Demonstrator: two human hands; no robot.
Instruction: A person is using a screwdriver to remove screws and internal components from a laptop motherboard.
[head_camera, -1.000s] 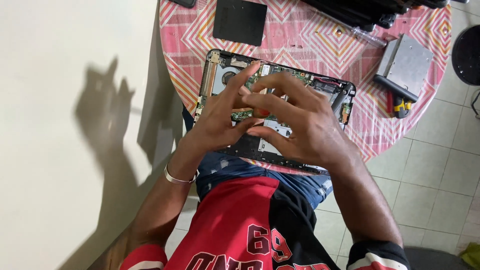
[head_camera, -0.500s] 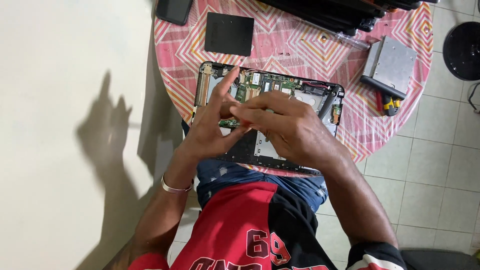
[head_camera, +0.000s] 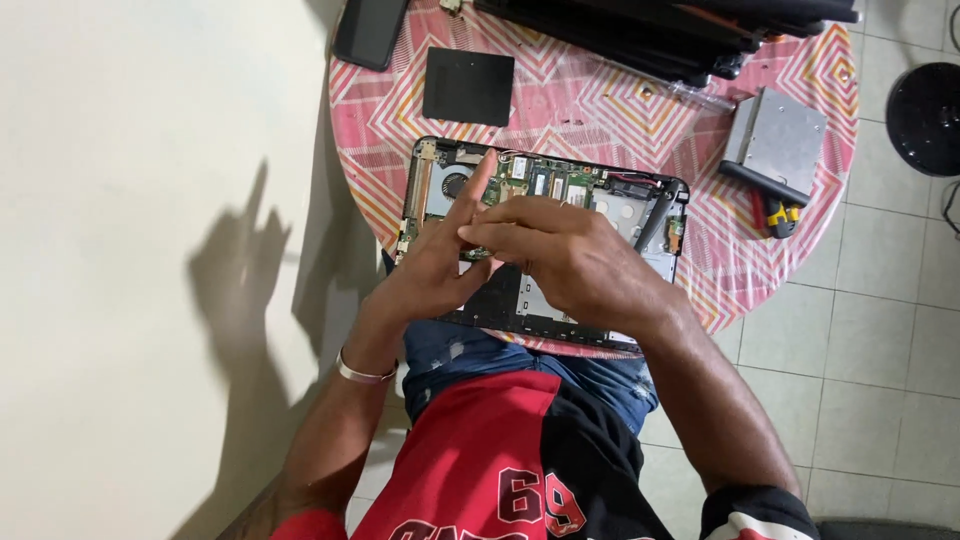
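Round tabletop (head_camera: 800, 250) under a pink patterned cloth carries an opened laptop base (head_camera: 540, 250), circuit board exposed, at its near edge. Left hand (head_camera: 440, 260): grip spread, fingers extended over the cooling fan (head_camera: 455, 185), holding nothing visible. Right hand (head_camera: 570, 255): fingertips pressed together over the board; whether they pinch a small part cannot be told. Judged rigid but fragile; hold by the chassis edges. An optical drive (head_camera: 775, 140) lies farther right.
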